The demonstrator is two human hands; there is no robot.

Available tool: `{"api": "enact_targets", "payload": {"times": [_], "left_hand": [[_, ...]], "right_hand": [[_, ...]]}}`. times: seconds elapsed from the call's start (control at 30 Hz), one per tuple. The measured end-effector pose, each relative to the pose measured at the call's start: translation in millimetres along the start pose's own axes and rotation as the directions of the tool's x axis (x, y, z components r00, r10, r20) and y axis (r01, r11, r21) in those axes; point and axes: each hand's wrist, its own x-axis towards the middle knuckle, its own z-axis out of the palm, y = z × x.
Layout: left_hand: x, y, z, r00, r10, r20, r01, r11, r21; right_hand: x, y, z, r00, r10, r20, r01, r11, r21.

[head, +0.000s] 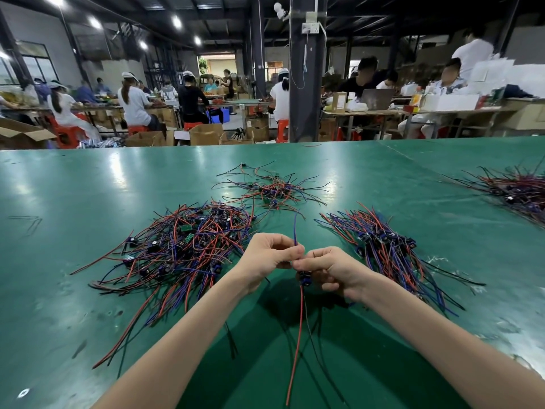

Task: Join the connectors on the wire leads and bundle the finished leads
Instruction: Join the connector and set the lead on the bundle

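My left hand [267, 258] and my right hand [330, 271] meet above the green table [88, 202], fingertips touching. Between them they pinch one wire lead [298, 326]: a blue wire rises from the fingers, and red and black wires hang down toward me. A small dark connector [303, 277] sits just under my right thumb. To the left lies a loose tangle of red, blue and black leads [182, 249]. To the right lies a tidier row of leads [386, 252], laid roughly parallel.
A smaller scattered heap of leads [271, 190] lies farther back at the centre, and another pile [519, 190] sits at the table's right edge. Beyond the table, people sit at benches with cardboard boxes [206, 134], and a dark pillar [305, 84] stands behind.
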Motion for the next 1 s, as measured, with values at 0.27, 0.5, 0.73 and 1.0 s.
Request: {"api": "enact_targets", "payload": {"times": [0.27,0.5,0.73,1.0], "left_hand": [[-1,0,3,0.999,0.035,-0.039,-0.035,0.999,0.002],[6,2,0,0.949,0.096,-0.301,-0.081,0.995,0.062],[15,7,-27,0.866,0.114,-0.487,-0.090,0.993,0.074],[17,12,-38,0.859,-0.017,-0.512,-0.073,0.985,-0.155]], "right_hand": [[-1,-2,2,0.999,-0.034,-0.040,0.035,0.999,0.020],[-5,-5,8,0.993,-0.099,-0.059,0.096,0.994,-0.050],[-7,-6,15,0.995,-0.096,-0.017,0.095,0.994,-0.061],[-7,-4,15,0.997,-0.081,0.004,0.081,0.995,-0.058]]}}
